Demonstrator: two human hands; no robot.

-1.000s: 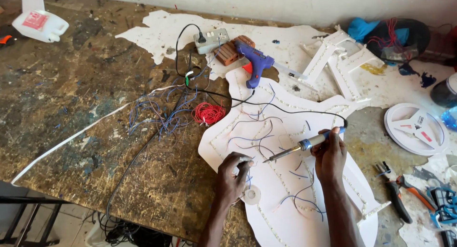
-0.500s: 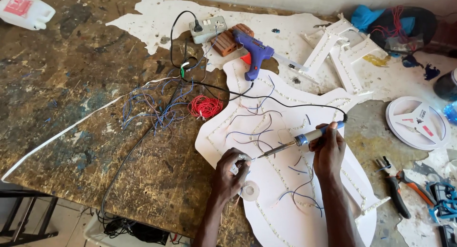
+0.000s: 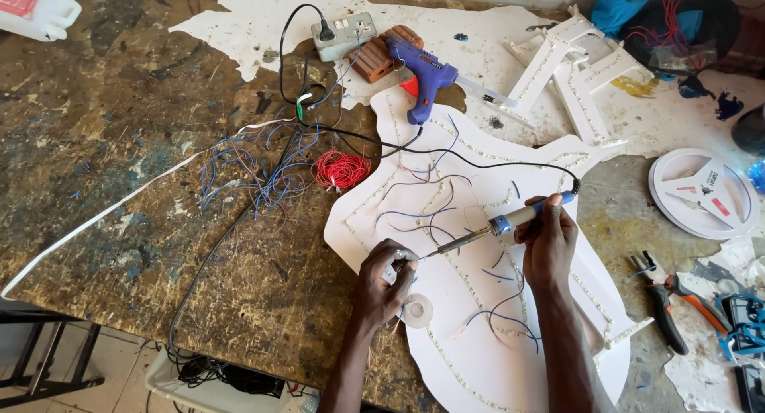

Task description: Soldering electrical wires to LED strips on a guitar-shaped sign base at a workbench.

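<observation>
Right hand (image 3: 550,242) is wrapped around the handle of the soldering iron (image 3: 498,224), tip angled down to the left till it meets the left hand (image 3: 382,281). That one's curled, fingertips pinching something small at the near-left edge of the white cutout board (image 3: 470,357), can't tell what. Compared with a second ago the hands have barely shifted, iron at the same spot, only the view has slid a bit, so looks like the same joint is being worked. Solder roll (image 3: 417,309) sits just beside the left hand, blue glue gun (image 3: 422,70) and red wire coil (image 3: 341,170) well off on the far side of the bench (image 3: 119,182)
</observation>
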